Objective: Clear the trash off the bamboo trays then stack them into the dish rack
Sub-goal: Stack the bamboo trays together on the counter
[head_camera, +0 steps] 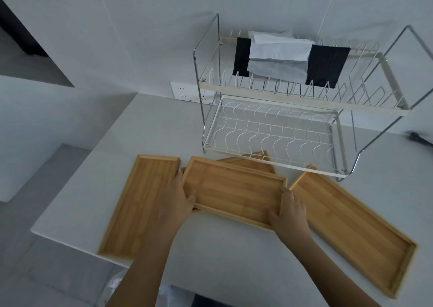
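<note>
Several bamboo trays lie on the white counter. The middle tray [234, 189] is held at both short ends: my left hand [180, 196] grips its left edge and my right hand [290, 210] grips its right edge. It rests over another tray [248, 162], which pokes out behind it. A long tray [140, 203] lies to the left and another long tray [351, 227] to the right. All the trays look bare. The two-tier wire dish rack [281, 133] stands just behind them, with its lower tier holding nothing.
Black and white cloths [281, 56] hang over the rack's upper tier. A wall socket [185, 91] sits left of the rack. The counter edge [70, 241] runs along the left, with floor below. A dark object [419, 138] lies at the far right.
</note>
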